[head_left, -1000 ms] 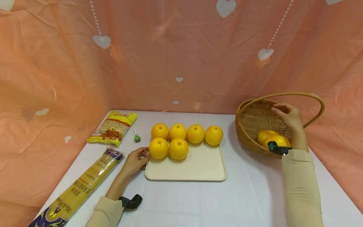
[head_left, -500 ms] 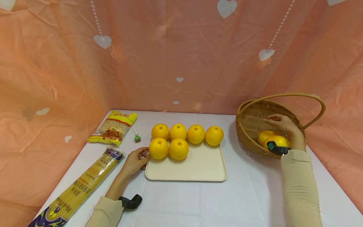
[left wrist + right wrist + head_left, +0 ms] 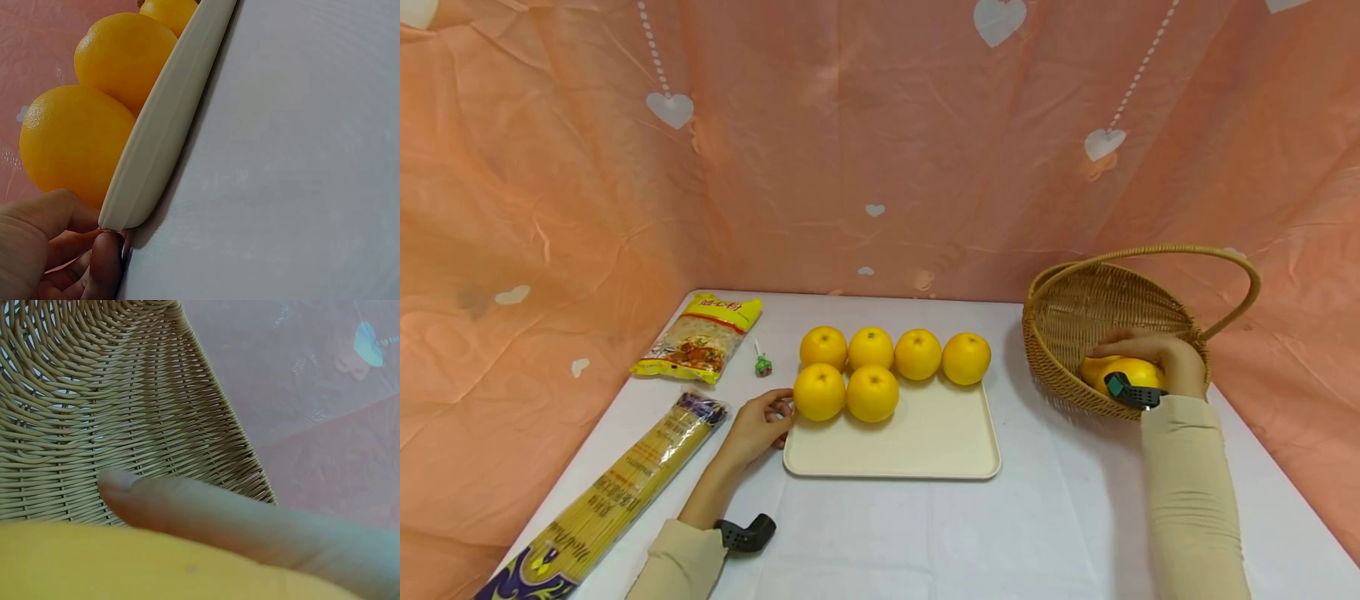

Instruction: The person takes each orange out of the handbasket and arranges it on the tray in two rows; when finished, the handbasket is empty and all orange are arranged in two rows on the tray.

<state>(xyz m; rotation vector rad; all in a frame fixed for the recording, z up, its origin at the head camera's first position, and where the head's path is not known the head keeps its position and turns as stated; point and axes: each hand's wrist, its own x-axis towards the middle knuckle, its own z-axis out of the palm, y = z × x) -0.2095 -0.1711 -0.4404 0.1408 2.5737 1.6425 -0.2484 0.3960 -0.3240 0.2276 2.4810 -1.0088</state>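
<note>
My left hand pinches the left edge of a cream tray; in the left wrist view the thumb lies above the rim and fingers below it. Several oranges stand on the tray in two rows, the nearest one close to my left fingers. My right hand is inside a wicker basket, over the farther of two visible oranges. A nearly straight finger lies along the far side of an orange in the right wrist view; the thumb is hidden.
On the left lie a yellow food packet, a lollipop and a long pack of spaghetti. The basket's tall handle arches above my right hand. A pink heart-patterned curtain encloses the table's back and sides.
My right hand has come down from above the basket onto the oranges inside, now covering much of the farther one. The left hand, tray and its oranges have stayed put.
</note>
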